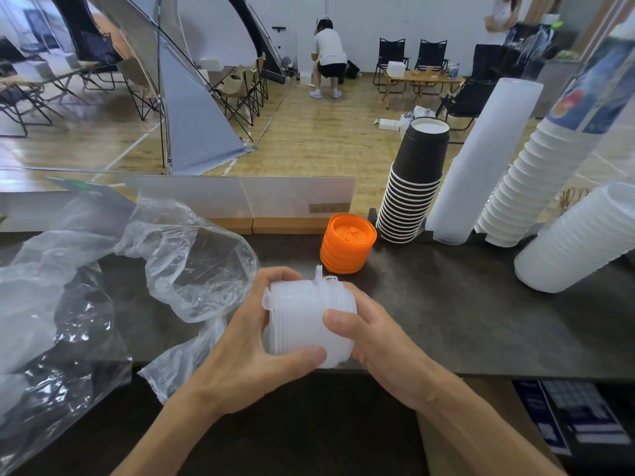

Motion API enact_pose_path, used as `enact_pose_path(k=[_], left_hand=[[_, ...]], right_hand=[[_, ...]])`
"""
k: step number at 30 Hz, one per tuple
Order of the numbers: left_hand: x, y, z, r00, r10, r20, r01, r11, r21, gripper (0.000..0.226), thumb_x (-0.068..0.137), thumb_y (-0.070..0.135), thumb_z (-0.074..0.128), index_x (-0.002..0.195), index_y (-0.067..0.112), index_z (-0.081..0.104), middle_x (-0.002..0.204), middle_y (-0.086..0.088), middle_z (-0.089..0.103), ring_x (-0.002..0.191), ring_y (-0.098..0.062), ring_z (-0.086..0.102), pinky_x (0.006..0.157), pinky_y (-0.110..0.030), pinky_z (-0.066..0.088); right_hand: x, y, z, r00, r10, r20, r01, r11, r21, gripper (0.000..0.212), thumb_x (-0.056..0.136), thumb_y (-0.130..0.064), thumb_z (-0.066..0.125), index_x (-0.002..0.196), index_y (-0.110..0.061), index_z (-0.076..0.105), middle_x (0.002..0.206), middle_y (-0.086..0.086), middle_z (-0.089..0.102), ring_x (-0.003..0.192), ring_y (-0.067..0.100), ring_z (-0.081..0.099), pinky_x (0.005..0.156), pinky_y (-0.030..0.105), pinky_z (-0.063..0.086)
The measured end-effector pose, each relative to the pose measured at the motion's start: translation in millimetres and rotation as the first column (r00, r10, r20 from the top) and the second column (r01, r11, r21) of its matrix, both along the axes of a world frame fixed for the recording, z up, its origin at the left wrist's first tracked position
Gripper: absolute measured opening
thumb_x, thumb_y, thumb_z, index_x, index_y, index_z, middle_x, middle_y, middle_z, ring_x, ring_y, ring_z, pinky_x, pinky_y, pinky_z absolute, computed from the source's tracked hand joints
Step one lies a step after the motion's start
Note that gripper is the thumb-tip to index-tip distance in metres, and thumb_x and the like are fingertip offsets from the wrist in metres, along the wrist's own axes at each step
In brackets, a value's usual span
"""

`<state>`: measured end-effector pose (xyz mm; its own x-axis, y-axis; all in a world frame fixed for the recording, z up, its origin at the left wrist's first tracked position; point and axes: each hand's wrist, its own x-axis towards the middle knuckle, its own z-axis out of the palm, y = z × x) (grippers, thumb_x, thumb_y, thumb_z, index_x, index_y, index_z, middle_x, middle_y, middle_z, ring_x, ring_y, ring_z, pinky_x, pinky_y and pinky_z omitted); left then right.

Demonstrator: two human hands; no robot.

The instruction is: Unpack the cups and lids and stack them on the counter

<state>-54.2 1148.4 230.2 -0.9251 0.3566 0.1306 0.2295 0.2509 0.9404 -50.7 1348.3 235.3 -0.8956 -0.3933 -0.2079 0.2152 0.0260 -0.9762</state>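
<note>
Stack of translucent white plastic lids (305, 324), lying on its side just above the near edge of the dark counter (446, 304), at 6 o'clock in the head view. The left hand (240, 352) cups the stack's left end, fingers curled over the top and thumb pressed along the underside; the right hand (374, 334) clasps the right end, thumb laid across the front face. Both hands are closed round the lids.

At 12 o'clock from the held stack, a short pile of orange plastic lids (347, 247) rests on the counter. At 1 o'clock, a nested column of black paper cups (412, 190) stands mouth-down, leaning. At 2 o'clock, a tall frosted sleeve of clear cups (481, 163) and a ribbed column of white cups (529, 180) lean beside it; a further column of translucent cups (577, 238) lies at 3 o'clock. Crumpled clear plastic bags (103, 269) cover the counter at 9 o'clock.
</note>
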Motion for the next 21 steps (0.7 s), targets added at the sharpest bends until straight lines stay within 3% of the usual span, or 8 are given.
enact_pose_path(k=[2, 10, 14, 19, 21], left_hand=[[2, 1, 1, 0.999, 0.011, 0.042, -0.013, 0.998, 0.057, 0.076, 0.06, 0.053, 0.079, 0.125, 0.047, 0.04, 0.115, 0.018, 0.054, 0.111, -0.007, 0.06, 0.076, -0.031, 0.062], [10, 5, 9, 0.99, 0.047, 0.129, -0.069, 0.983, 0.172, 0.058, 0.064, 0.062, 0.065, 0.119, 0.051, 0.048, 0.109, 0.02, 0.063, 0.106, -0.005, 0.065, 0.075, -0.018, 0.056], [14, 7, 15, 0.984, 0.06, 0.167, -0.09, 0.981, 0.175, 0.071, 0.059, 0.064, 0.062, 0.124, 0.044, 0.046, 0.104, 0.028, 0.063, 0.102, 0.007, 0.063, 0.071, -0.008, 0.052], [14, 2, 15, 0.975, 0.001, 0.22, -0.032, 0.99, 0.135, 0.088, 0.054, 0.059, 0.074, 0.133, 0.047, 0.038, 0.123, 0.01, 0.058, 0.108, -0.002, 0.064, 0.077, -0.023, 0.058], [13, 1, 15, 0.969, -0.03, 0.245, -0.003, 0.991, 0.134, 0.094, 0.051, 0.054, 0.078, 0.135, 0.049, 0.034, 0.126, 0.009, 0.057, 0.11, -0.002, 0.063, 0.078, -0.022, 0.058]], right_hand=[[0, -2, 1, 0.998, -0.016, -0.063, 0.021, 0.997, 0.079, 0.087, 0.061, -0.062, 0.07, 0.139, -0.036, 0.044, 0.132, -0.006, 0.06, 0.123, 0.019, 0.06, 0.1, 0.045, 0.054], [6, -3, -1, 0.975, -0.001, -0.224, 0.043, 0.982, 0.182, 0.09, 0.061, -0.064, 0.073, 0.142, -0.044, 0.038, 0.138, -0.006, 0.052, 0.123, 0.018, 0.057, 0.098, 0.041, 0.056], [8, -1, 1, 0.967, 0.043, -0.251, 0.016, 0.973, 0.229, 0.088, 0.061, -0.063, 0.077, 0.139, -0.053, 0.036, 0.138, -0.008, 0.049, 0.122, 0.017, 0.057, 0.097, 0.038, 0.056], [10, 2, 3, 0.957, 0.084, -0.276, 0.0, 0.956, 0.292, 0.089, 0.064, -0.061, 0.079, 0.139, -0.06, 0.031, 0.14, -0.011, 0.046, 0.125, 0.018, 0.055, 0.099, 0.04, 0.055], [11, 2, 5, 0.952, 0.1, -0.289, -0.003, 0.947, 0.32, 0.089, 0.065, -0.066, 0.078, 0.14, -0.061, 0.029, 0.141, -0.014, 0.045, 0.125, 0.015, 0.055, 0.1, 0.04, 0.055]])
